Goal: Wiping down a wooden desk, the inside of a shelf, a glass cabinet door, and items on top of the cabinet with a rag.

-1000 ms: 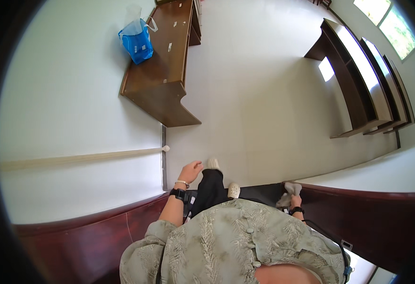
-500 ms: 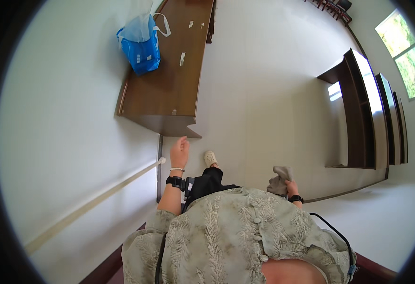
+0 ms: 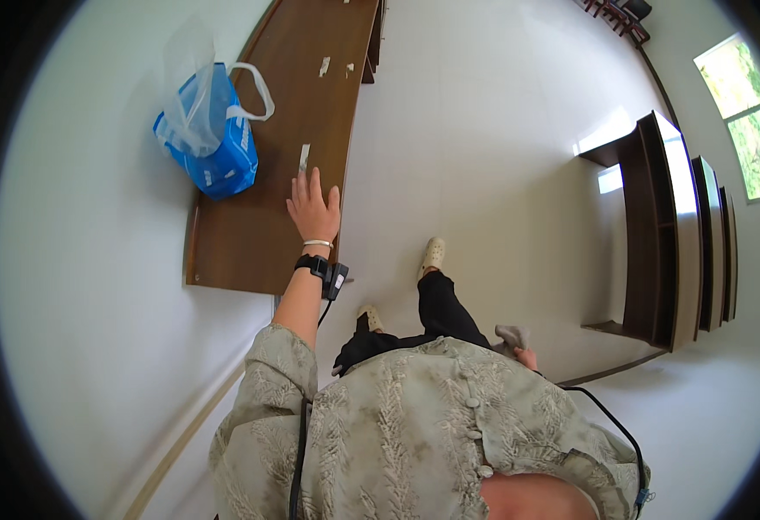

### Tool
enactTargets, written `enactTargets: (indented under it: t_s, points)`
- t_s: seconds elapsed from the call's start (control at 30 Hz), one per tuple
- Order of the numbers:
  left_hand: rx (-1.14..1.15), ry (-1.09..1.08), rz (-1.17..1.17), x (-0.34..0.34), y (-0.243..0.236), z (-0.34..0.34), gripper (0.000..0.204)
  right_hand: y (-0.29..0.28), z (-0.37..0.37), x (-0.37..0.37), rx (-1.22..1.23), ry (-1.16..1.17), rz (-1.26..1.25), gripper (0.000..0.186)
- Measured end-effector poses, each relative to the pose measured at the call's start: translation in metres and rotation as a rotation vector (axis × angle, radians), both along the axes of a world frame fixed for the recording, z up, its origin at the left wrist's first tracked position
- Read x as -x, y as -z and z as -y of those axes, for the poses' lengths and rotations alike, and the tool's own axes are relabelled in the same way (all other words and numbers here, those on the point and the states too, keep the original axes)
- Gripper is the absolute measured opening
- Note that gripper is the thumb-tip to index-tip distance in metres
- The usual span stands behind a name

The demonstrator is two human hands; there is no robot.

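My left hand reaches forward over a long brown wooden desk, palm down with the fingers spread. Nothing is in it; whether it touches the desktop I cannot tell. Just past its fingertips a pale strip of tape sticks to the wood. On the desk's left side, against the wall, stands a blue bag with white handles and clear plastic rising out of it. Low by my right side, my right hand is closed around a grey-beige cloth, partly hidden by my shirt.
Dark wooden shelf units lie or stand in a row on the right, near a window. Several chairs are at the far right. A beige trunking strip runs along the left wall. My light clogs are on the pale floor.
I have stepped forward, closer to the desk and the blue bag. My left hand has stretched out over the desktop with its fingers spreading. The right hand still holds the cloth, lower in view.
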State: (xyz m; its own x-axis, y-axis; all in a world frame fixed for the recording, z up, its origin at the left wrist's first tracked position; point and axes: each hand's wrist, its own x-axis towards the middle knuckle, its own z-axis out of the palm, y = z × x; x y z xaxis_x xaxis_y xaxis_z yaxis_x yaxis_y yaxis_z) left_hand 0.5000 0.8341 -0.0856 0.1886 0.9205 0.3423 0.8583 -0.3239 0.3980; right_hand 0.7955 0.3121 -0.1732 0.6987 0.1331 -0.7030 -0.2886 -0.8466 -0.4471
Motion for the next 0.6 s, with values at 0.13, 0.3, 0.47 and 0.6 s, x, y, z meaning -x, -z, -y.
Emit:
enactTargets:
  t_s: [0.13,0.3,0.47,0.6]
  points:
    - [0.014,-0.226,-0.186,-0.026,0.014,-0.04,0.055,0.089,0.017,-0.076,-0.09,-0.043,0.024,0.038]
    - [0.23,-0.405,-0.355,-0.034,0.042,-0.047,0.053,0.037,-0.089,-0.154,-0.042,0.033,0.126,0.038]
    - [0.19,-0.407,-0.364,-0.038,0.027,-0.054,0.052,0.048,-0.211,-0.267,-0.18,-0.115,0.253,0.038]
    - [0.184,-0.416,-0.382,-0.035,0.026,-0.058,0.05,0.029,-0.375,-0.303,-0.236,-0.4,0.354,0.039]
